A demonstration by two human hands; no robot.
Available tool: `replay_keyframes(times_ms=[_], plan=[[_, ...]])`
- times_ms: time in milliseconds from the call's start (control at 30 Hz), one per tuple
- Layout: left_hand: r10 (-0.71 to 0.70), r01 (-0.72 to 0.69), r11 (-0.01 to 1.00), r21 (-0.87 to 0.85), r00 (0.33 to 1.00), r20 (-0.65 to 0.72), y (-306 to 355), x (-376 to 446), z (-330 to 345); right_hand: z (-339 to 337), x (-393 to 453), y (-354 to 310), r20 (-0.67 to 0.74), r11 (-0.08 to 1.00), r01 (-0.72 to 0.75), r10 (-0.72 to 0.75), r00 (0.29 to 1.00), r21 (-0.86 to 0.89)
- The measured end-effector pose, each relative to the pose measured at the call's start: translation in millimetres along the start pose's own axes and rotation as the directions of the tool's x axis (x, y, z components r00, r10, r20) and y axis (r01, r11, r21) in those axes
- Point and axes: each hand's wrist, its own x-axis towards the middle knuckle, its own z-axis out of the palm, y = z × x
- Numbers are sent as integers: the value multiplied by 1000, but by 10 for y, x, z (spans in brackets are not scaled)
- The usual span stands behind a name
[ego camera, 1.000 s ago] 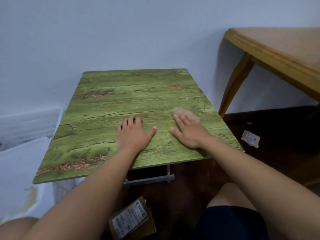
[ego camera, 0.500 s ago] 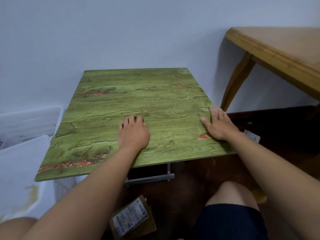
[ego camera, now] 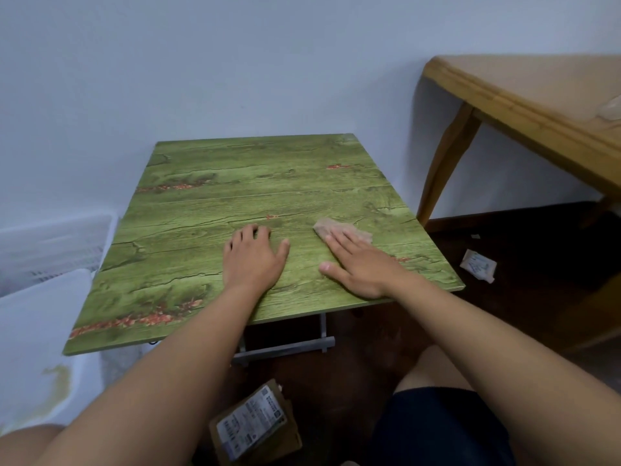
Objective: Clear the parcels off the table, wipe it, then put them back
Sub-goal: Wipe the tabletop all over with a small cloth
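A small green wood-print table stands against the wall with no parcels on it. My left hand rests flat on its near middle, fingers relaxed. My right hand presses a pale brown cloth flat onto the table with straight fingers, right of centre. A brown cardboard parcel with a white label lies on the dark floor below the table's front edge. A small white packet lies on the floor to the right.
A larger light wooden table stands at the right, its leg close to the green table's far corner. White plastic baskets sit at the left. My knees are at the bottom of the view.
My right hand slid the cloth out to the table's right edge, then back left toward the middle. My left hand stayed in place.
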Motion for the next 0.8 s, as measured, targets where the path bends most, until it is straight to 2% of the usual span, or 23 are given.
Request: replay_keyframes(times_ms=[100, 233, 300, 367, 467, 600, 700, 800], plan=[[0, 0, 1000, 1, 1000, 9, -2, 2, -8, 0, -103, 300, -52, 988, -151, 153, 987, 38], [-2, 1, 1000, 21, 1000, 21, 12, -2, -17, -16, -262, 761, -68, 902, -424, 430, 900, 83], [-2, 1, 1000, 28, 1000, 23, 12, 1, -18, -33, -292, 838, -42, 864, -495, 501, 865, 93], [-4, 3, 999, 33, 1000, 22, 12, 2, -15, -43, -291, 758, -34, 857, -507, 512, 858, 95], [-3, 3, 1000, 30, 1000, 10, 16, 4, -6, -51, -308, 455, -29, 899, -432, 435, 900, 66], [2, -2, 1000, 14, 1000, -1, 20, -1, -12, 42, -351, -43, -34, 985, -172, 171, 985, -13], [-5, 5, 1000, -21, 1000, -8, 17, -10, -17, 117, -364, -227, -38, 999, -22, 21, 999, -40], [9, -9, 999, -32, 1000, -12, 4, -24, -25, 114, -403, -194, -49, 1000, 11, -12, 999, -29]])
